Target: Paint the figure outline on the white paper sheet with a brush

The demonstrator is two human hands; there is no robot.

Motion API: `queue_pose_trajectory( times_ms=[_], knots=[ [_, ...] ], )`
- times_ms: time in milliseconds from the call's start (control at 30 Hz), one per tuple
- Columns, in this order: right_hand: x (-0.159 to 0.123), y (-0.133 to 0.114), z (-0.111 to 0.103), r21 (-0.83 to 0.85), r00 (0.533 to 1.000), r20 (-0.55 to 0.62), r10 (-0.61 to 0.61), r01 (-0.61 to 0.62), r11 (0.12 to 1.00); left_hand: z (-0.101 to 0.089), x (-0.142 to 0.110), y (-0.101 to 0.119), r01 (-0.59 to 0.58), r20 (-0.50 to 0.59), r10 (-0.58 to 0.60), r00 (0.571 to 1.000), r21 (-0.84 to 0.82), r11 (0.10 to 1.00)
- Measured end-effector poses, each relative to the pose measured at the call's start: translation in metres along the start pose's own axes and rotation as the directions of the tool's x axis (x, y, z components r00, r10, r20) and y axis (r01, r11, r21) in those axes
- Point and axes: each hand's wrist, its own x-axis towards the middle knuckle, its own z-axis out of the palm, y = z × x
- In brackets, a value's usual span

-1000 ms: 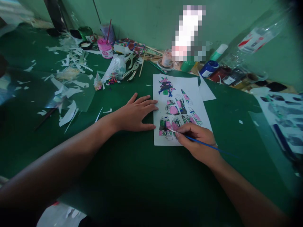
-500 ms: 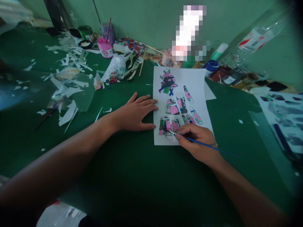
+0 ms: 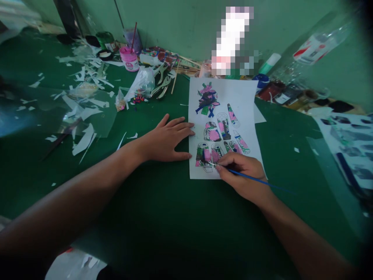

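Observation:
A thin blue paintbrush is pinched in my right hand, which rests on the lower right of a white sheet. The brush tip meets a dark patch of one printed shape near the sheet's bottom. Several outlined shapes and a figure on the paper are filled with pink, green, black and blue; some spots stay white. My left hand lies flat with fingers spread on the green table, its fingertips at the paper's left edge.
White paper scraps litter the left side. Along the wall stand a pink paint jar, metal pliers, a blue paint jar and a clear plastic bottle. Another sheet with dark shapes lies at the right.
The far edge of the white sheet has risen slightly and shifted a little to the right. Both hands and the paintbrush stay almost in place.

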Motion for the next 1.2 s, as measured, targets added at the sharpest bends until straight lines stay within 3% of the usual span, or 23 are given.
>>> queue_pose_trajectory(
  times_ms=[1200],
  knots=[
    [-0.0018,0.0014,0.0,-0.005,0.999,0.028,-0.021,0.021,1.0,0.0008,0.0009,-0.0001,-0.001,-0.008,0.001,1.0,0.002,1.0]
  ],
)
